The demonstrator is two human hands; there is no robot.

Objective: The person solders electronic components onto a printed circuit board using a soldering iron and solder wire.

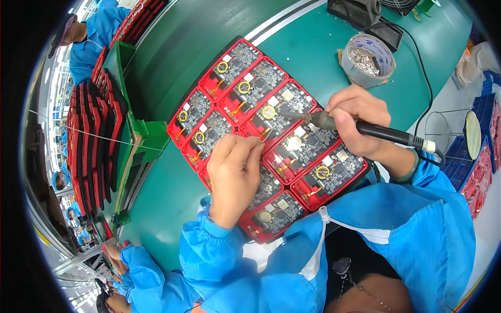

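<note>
In the head view, the only one we have, we find the right hand (360, 122) closed round the dark handle of a black-and-grey soldering iron (386, 131), its fingers clamped on the grip; the thin tip points left, over a grey-green circuit board (284, 107) seated in a red plastic housing; whether the tip touches, we cannot tell. The left hand (234, 172) hovers at the near edge of that board, its thumb and forefinger tips together; what they pinch, if anything, is too small for us to tell. The board sits within a close-set group of similar red housings, on the green surface (308, 44); a pale round tub (360, 77) with silvery scraps in it stands beyond the right hand, and the iron's black cable (427, 78) loops on the right.

For sound work, we judge that the tip should meet only the intended joint, briefly and squarely; the left fingers should steady their side without straying under the hot shaft; the yellow-ringed disc (269, 112) beside the tip deserves clearance; the cable should stay slack, lest it drag the iron.
</note>
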